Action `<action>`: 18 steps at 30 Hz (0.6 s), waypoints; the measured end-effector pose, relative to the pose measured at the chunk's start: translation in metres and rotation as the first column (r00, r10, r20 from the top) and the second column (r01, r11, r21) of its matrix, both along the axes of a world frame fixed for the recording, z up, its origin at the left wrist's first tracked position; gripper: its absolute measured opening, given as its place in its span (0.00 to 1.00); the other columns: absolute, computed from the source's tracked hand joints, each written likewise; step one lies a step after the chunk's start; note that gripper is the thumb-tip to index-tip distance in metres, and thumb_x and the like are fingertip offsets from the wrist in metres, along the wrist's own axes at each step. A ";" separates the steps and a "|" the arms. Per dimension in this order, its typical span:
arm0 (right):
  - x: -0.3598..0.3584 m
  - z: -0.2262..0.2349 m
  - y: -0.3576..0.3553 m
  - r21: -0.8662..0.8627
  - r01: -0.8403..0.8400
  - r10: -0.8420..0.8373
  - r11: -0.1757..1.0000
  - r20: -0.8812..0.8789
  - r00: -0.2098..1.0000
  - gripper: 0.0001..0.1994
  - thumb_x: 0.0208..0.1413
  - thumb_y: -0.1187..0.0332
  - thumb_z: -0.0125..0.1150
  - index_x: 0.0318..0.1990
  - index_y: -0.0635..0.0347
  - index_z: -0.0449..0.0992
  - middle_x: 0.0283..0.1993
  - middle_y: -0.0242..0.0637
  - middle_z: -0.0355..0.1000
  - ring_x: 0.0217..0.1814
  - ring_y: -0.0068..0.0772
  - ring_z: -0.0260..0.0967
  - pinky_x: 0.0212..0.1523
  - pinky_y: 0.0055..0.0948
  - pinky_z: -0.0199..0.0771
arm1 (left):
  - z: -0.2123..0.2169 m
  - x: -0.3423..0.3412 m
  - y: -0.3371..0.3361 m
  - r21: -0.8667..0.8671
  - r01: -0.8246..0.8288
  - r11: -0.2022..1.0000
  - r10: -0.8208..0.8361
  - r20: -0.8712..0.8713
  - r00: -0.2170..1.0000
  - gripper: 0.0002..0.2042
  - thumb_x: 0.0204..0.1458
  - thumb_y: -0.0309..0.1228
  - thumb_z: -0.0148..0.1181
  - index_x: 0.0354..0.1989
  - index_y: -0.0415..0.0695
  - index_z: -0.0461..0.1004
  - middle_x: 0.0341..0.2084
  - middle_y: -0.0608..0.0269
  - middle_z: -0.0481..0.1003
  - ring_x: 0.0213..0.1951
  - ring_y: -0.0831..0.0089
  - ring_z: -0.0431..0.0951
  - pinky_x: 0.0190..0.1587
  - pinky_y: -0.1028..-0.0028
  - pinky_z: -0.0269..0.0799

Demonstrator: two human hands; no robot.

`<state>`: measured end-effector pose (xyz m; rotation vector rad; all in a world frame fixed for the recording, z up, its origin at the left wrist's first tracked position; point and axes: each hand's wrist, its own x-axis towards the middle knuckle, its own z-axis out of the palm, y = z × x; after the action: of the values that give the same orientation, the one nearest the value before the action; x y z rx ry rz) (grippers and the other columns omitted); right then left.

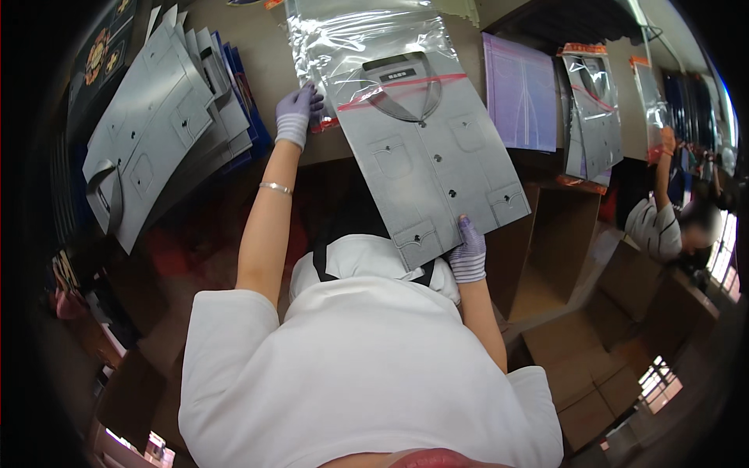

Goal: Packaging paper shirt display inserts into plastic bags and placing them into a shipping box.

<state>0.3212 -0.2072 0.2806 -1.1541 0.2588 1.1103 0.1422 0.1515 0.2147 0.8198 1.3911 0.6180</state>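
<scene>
A neatly folded grey button-up shirt slants across the table edge toward my body, collar end away from me. Its collar lies inside a clear plastic bag with a pink-red strip across it, while the lower part is outside the plastic. My right hand, in a purple and white striped glove, grips the shirt's near edge with the thumb on top. My left hand, gloved alike, has its fingers curled at the bag's left edge; the fingertips are partly hard to make out.
On the left leans a stack of folded grey shirts. To the right lie a flat purple package and bagged grey shirts. Cardboard boxes stand on the floor at right, where another person works.
</scene>
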 end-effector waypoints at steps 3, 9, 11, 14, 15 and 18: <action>0.002 -0.005 -0.006 -0.005 -0.005 0.006 1.000 0.034 0.999 0.31 0.44 0.66 0.63 0.56 0.60 0.56 0.50 0.40 0.61 0.52 0.40 0.60 0.54 0.41 0.62 | 0.028 0.020 -0.003 0.280 0.293 0.914 -0.124 -0.495 0.860 0.21 0.42 0.44 0.63 0.34 0.36 0.71 0.28 0.54 0.73 0.29 0.67 0.74 0.34 0.73 0.71; 0.008 0.019 0.001 -0.007 -0.005 0.005 1.000 0.084 0.996 0.31 0.43 0.66 0.63 0.56 0.62 0.56 0.50 0.41 0.61 0.52 0.40 0.60 0.54 0.40 0.62 | 0.063 0.039 -0.048 0.301 0.873 0.383 -0.103 -0.925 0.365 0.19 0.34 0.43 0.65 0.33 0.45 0.71 0.31 0.56 0.70 0.39 0.60 0.70 0.41 0.66 0.66; 0.013 0.026 -0.001 -0.010 -0.020 0.021 1.000 0.163 0.986 0.31 0.43 0.67 0.62 0.56 0.62 0.56 0.49 0.41 0.62 0.51 0.40 0.61 0.54 0.40 0.62 | 0.050 0.030 -0.032 0.324 0.877 0.355 -0.097 -0.920 0.379 0.15 0.36 0.39 0.63 0.31 0.44 0.71 0.29 0.57 0.71 0.37 0.60 0.71 0.39 0.66 0.66; 0.015 0.036 -0.004 -0.069 0.000 0.014 0.998 0.196 0.981 0.31 0.43 0.67 0.62 0.56 0.63 0.56 0.49 0.42 0.62 0.50 0.41 0.61 0.53 0.40 0.62 | 0.048 0.021 -0.023 0.457 0.836 0.304 -0.037 -0.871 0.489 0.06 0.41 0.30 0.56 0.26 0.42 0.72 0.24 0.58 0.71 0.32 0.59 0.71 0.35 0.64 0.67; 0.017 0.036 -0.008 -0.067 0.004 0.009 0.998 0.197 0.980 0.31 0.43 0.67 0.62 0.56 0.63 0.56 0.49 0.42 0.62 0.50 0.41 0.61 0.53 0.40 0.62 | 0.048 0.020 -0.019 0.501 0.822 0.270 -0.019 -0.851 0.525 0.05 0.41 0.29 0.55 0.27 0.42 0.72 0.25 0.57 0.71 0.32 0.58 0.72 0.35 0.64 0.67; 0.017 0.036 -0.018 -0.045 -0.020 0.027 0.999 0.158 0.987 0.31 0.44 0.67 0.61 0.55 0.64 0.56 0.49 0.42 0.62 0.50 0.41 0.62 0.52 0.40 0.64 | 0.043 0.015 -0.008 0.573 0.779 0.255 -0.008 -0.804 0.594 0.04 0.43 0.27 0.54 0.27 0.42 0.72 0.27 0.54 0.72 0.33 0.56 0.71 0.37 0.63 0.67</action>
<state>0.3378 -0.2252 0.3161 -1.2798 0.1462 1.0316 0.1574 0.1433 0.2582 2.5533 1.2135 0.6339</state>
